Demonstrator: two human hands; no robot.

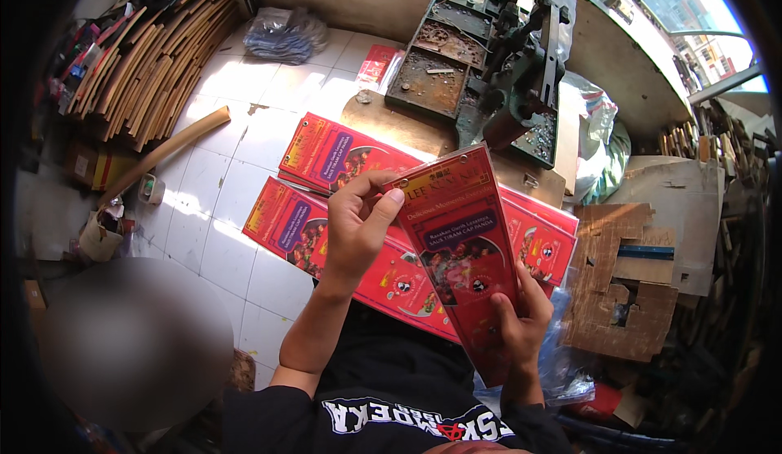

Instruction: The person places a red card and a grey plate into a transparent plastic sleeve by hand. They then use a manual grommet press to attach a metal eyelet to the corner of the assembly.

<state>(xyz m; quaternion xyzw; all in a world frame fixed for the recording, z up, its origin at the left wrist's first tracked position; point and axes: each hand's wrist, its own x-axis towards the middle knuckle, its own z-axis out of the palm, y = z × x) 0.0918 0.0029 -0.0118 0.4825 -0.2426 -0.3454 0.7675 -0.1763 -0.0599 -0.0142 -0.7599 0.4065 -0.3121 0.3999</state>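
Observation:
A long red printed card in a clear plastic sleeve [456, 250] is held up, tilted, in front of me. My left hand [358, 226] pinches its upper left edge between thumb and fingers. Lower down, my right hand [524, 319] grips the opposite edge with the thumb on the front face. Beneath the hands lie two stacks of similar red cards. The farther stack [326, 148] has its left end by the bench, and the nearer stack [277, 222] stretches across my lap. Both are partly covered by my hands and the raised card.
A dark metal hand press [529, 87] stands on a wooden bench [391, 124] beside a tray of scraps [436, 55]. Stacked cardboard strips [155, 55] lean at the far left. Cut cardboard [611, 283] lies to the right. Plastic bags [281, 34] rest on the tiled floor [204, 242].

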